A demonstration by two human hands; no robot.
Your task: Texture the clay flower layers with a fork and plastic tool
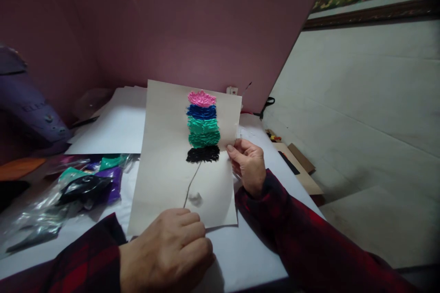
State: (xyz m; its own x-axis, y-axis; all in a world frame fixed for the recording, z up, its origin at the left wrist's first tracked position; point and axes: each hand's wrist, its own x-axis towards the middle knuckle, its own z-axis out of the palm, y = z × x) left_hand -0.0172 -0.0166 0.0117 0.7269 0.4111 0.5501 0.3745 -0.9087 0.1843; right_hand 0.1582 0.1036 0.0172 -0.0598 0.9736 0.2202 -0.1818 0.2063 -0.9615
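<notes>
A white sheet of paper [161, 146] stands tilted up in front of me. It carries ruffled, raised bands: a pink one [201, 98], a blue one [201, 111], green ones [203, 131] and a black one [202, 154]. A thin dark line runs down from the black band, beside a grey smudge. My right hand [248, 162] pinches the sheet's right edge, thumb in front. My left hand [172, 252] is closed in front of the sheet's lower edge, its back towards me. Its fingertips are hidden, so what it holds cannot be seen.
On the left lie clear plastic bags [41, 215] and black, purple and green packets [89, 187]. Behind them are white sheets [113, 119] and a purple container [30, 100]. A pink wall rises behind the white table [250, 256]; cardboard [302, 174] lies past its right edge.
</notes>
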